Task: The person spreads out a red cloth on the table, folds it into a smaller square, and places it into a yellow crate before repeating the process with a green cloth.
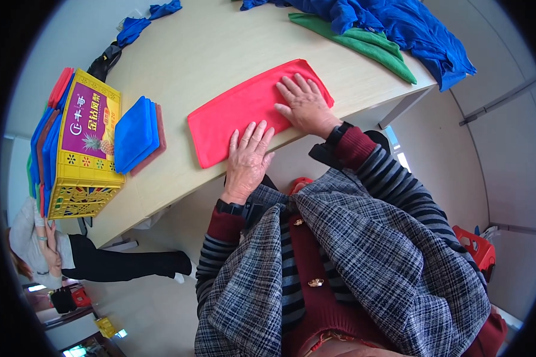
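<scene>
A folded red cloth [220, 128] lies flat on the pale table [178, 65], close to its near edge. My left hand [248, 160] rests on the cloth's lower middle part with the fingers stretched out. Further right, my right hand [305, 106] presses flat near the cloth's right end, its fingers slightly spread. Neither hand grips anything. To the left of the cloth sits a small stack of folded cloths, a blue cloth [138, 135] on top and a brownish-red cloth [156, 150] beneath.
A yellow plastic crate [86, 199] stands at the table's left, with folded cloths [49, 146] in several colours along its far side. Green cloths [363, 46] and a blue fabric heap [411, 35] lie far right. Another person [95, 259] stands beyond the table's left end.
</scene>
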The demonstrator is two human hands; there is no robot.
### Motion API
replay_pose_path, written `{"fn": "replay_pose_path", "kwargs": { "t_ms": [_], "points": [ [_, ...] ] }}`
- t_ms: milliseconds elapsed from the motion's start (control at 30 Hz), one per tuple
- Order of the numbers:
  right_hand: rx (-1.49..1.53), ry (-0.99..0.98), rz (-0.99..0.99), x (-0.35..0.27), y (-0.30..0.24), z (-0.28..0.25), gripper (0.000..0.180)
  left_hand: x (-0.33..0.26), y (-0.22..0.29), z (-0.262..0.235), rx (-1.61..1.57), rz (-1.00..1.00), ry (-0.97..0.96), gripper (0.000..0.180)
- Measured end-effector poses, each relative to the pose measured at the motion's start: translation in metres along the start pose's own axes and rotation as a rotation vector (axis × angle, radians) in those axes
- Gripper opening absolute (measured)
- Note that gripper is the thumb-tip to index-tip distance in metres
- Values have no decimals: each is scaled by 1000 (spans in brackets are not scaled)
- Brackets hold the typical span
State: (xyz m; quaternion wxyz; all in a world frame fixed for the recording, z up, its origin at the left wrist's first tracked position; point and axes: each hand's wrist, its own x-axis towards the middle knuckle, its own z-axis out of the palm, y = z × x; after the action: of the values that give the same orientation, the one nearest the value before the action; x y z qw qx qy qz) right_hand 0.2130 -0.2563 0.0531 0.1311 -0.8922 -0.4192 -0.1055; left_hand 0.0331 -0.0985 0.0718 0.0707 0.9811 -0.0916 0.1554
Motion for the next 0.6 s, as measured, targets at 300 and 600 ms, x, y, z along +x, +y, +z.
{"fn": "replay_pose_path", "kwargs": {
  "t_ms": [300,600],
  "points": [
    [-30,-60,147,-3,52,-20,63,-15,-2,-7,-30,-39,61,59],
    [-33,6,66,8,12,-18,65,3,-40,-18,-153,-249,131,49]
  ]
}}
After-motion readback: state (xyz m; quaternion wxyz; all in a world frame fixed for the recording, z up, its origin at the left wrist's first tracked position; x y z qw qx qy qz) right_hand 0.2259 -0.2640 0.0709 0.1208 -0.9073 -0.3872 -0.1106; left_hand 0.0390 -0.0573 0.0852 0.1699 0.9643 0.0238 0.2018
